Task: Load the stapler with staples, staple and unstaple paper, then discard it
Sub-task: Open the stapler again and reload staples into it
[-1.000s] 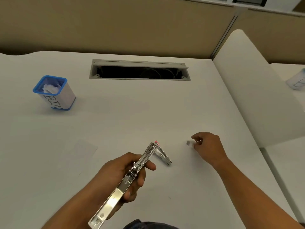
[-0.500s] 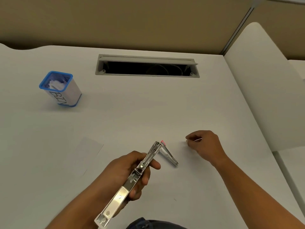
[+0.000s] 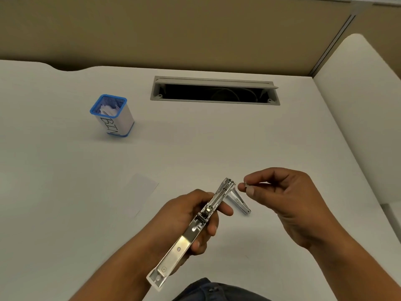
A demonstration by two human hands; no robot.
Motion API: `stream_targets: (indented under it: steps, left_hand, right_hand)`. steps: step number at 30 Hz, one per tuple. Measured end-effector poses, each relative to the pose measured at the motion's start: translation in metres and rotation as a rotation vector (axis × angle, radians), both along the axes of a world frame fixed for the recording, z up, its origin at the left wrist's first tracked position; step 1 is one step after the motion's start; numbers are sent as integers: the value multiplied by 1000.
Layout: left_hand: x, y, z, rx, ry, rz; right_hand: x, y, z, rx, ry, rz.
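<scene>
Left hand: your left hand is gripping the stapler around its middle, fingers and thumb curling round the body.
Stapler: the stapler is hanging above the bench in that hand and is swung open. Its long chrome arm is pointing back toward you, and a shorter arm is angling down and to the right from the front end.
Right hand: your right hand is hovering just right of the stapler's front end, thumb and forefinger pinching a strip of staples, the other fingers curling loosely behind.
Staples: the strip of staples is showing only as a small grey piece between the fingertips, just beside the stapler's front end; whether it is touching cannot be told.
Paper: a white paper is lying flat on the bench, left of the stapler and apart from both hands.
Bin: a blue-rimmed bin lettered "BIN" is standing at the far left, holding white scraps.
Bench: the white bench is carrying the paper and the bin; a grey cable opening is gaping near its far edge.
Surroundings: a tan partition is running behind the bench, and a white panel is standing along its right side.
</scene>
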State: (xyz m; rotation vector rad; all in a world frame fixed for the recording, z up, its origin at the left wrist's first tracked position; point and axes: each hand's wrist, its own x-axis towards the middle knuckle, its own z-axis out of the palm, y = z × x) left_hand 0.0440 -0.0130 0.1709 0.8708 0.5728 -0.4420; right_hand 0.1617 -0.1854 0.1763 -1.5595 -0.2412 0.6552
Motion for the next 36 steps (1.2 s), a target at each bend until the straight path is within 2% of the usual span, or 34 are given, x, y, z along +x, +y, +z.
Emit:
stream_targets:
  steps: [7, 13, 23, 36]
  left_hand:
    - [-10, -4, 17, 72, -90, -3]
    - [-17, -10, 22, 228, -148, 14]
    - [-18, -19, 35, 453, -143, 31]
    - [-18, -25, 36, 496, -111, 81]
  right_hand:
    - [-39, 1, 30, -133, -498, 27]
    - [-62, 6, 30, -162, -676, -14]
    - [-73, 11, 31, -241, -769, -50]
    - [-71, 12, 31, -259, -678, -67]
